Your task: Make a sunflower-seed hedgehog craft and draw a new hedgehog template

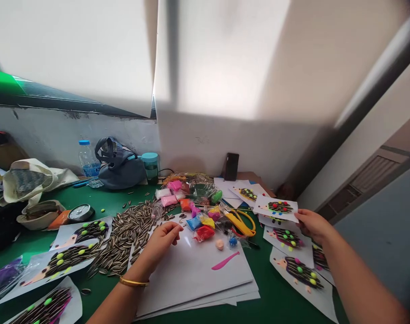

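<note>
Head view: right hand (312, 226) pinches one picture (275, 207), left hand (164, 240) curls together; one phone (231, 167) stands near the green tabletop's (263, 270) back edge, by a wall (127, 128).

My rectangular white paper card (275, 208) is looking matt; my round gold-coloured metal bangle (134, 283) is gleaming, smooth and polished.

L hand (166, 236) & R hand (311, 223) bare, as are both forearms (358, 274), as far as visible. L wrist (142, 269) has a slim, rounded, gold-coloured bangle (134, 282) w/ a shiny, metallic look.
</note>
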`<act>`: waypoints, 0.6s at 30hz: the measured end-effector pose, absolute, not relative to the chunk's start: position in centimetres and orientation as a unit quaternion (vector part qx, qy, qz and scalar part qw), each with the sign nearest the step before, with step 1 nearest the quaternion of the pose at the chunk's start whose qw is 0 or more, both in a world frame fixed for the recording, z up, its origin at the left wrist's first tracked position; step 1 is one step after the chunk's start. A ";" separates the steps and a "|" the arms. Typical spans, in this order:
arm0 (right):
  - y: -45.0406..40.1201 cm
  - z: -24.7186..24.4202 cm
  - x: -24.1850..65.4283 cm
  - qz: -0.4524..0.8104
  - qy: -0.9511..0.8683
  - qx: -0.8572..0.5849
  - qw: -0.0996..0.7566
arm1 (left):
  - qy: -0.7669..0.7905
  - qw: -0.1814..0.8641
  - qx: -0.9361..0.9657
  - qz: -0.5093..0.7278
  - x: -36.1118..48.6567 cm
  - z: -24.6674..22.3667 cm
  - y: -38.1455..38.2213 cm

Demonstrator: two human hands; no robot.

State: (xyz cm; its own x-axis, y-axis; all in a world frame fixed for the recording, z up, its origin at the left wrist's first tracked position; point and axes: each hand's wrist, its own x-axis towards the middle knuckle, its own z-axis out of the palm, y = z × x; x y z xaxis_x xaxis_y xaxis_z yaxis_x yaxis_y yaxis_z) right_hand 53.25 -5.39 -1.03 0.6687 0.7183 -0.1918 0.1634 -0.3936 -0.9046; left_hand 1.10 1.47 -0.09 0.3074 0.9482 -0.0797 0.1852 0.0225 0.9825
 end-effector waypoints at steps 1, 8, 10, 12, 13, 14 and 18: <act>-5.2 -1.1 53.3 0.307 -0.271 -0.781 0.472 | 0.470 0.538 0.604 0.353 1.1 -0.1 1.5; -5.5 -0.5 53.1 0.351 -0.217 -0.754 0.511 | 0.473 0.537 0.607 0.347 1.2 -0.1 1.5; -5.6 0.0 53.3 0.352 -0.206 -0.744 0.530 | 0.475 0.537 0.605 0.347 1.2 -0.2 1.5; -5.4 0.4 53.4 0.349 -0.198 -0.733 0.549 | 0.474 0.538 0.604 0.348 1.2 -0.2 1.5; -5.1 0.7 53.4 0.348 -0.195 -0.728 0.557 | 0.474 0.537 0.605 0.347 1.2 -0.3 1.5; -4.7 0.9 53.4 0.347 -0.193 -0.724 0.564 | 0.474 0.536 0.606 0.347 1.3 -0.3 1.5; -1.5 1.7 52.9 0.350 -0.192 -0.713 0.576 | 0.478 0.531 0.607 0.347 1.3 -0.4 1.6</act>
State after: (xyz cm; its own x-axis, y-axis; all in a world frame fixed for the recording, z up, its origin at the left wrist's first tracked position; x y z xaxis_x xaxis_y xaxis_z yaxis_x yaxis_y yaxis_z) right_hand 52.93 -1.55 1.71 0.6815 0.6775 -0.2767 -0.1286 -0.2613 -0.9567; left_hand 1.35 1.55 -0.40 0.3016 0.9495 -0.0866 0.2114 0.0219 0.9771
